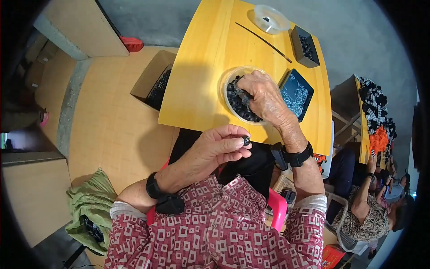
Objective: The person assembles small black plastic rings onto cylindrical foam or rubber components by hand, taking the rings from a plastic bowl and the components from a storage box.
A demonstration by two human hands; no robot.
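My left hand (217, 147) is in front of the table's near edge. Its thumb and fingers pinch a small round black piece (246, 140) with a lighter mark on its face. My right hand (265, 96) reaches into a clear round plastic tub (227, 101) of similar black pieces (239, 106). Its fingers are bent down among them, and the fingertips look dark; what they grip is hidden. Just right of this hand lies a dark tray (297, 95) scattered with small pale bits.
On the yellow table (197, 85) are a thin dark stick (264, 42), a clear lidded tub (271, 20) and a dark box (305, 47) of black pieces. A cardboard box (154, 80) stands left; a green sack (92, 206) lies lower left. Another person (365, 215) sits at right.
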